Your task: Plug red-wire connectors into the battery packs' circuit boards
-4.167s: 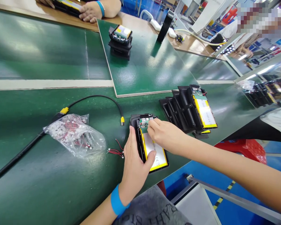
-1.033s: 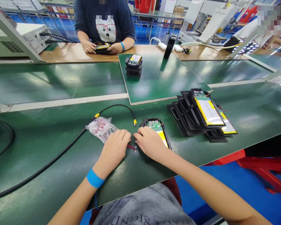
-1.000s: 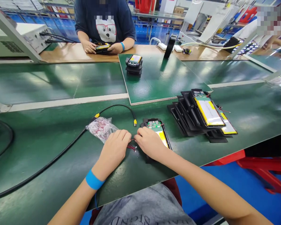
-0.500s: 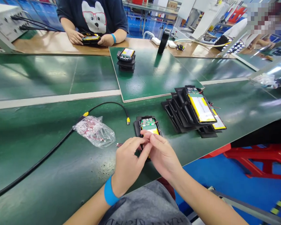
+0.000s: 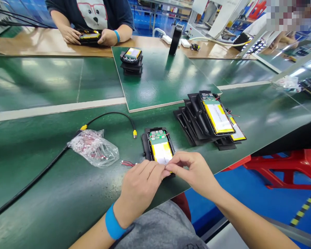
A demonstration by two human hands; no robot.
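Observation:
My left hand [image 5: 142,183], with a blue band at its wrist, is closed, its fingertips pressed together. My right hand [image 5: 195,169] pinches thumb against forefinger, tip to tip with the left. Whatever lies between the fingertips is too small and hidden to name. Just beneath them is an open black device casing [image 5: 162,150] with a green circuit board and a white and yellow battery; my fingers cover its near end. Left of it, partly behind my left hand, lie short red and black wires [image 5: 128,163] with small white connectors.
A clear plastic bag [image 5: 95,148] of wired connectors lies left, by a black cable [image 5: 111,114] with yellow plugs. A stack of similar casings [image 5: 207,117] stands right; a smaller stack [image 5: 131,62] sits on the green board [image 5: 155,90]. A co-worker's hands [image 5: 107,37] hold another casing opposite.
Both hands have come down and nearer to me, fingertips still together, so more of the casing and its battery shows. The right hand has turned flatter. The view has shifted slightly.

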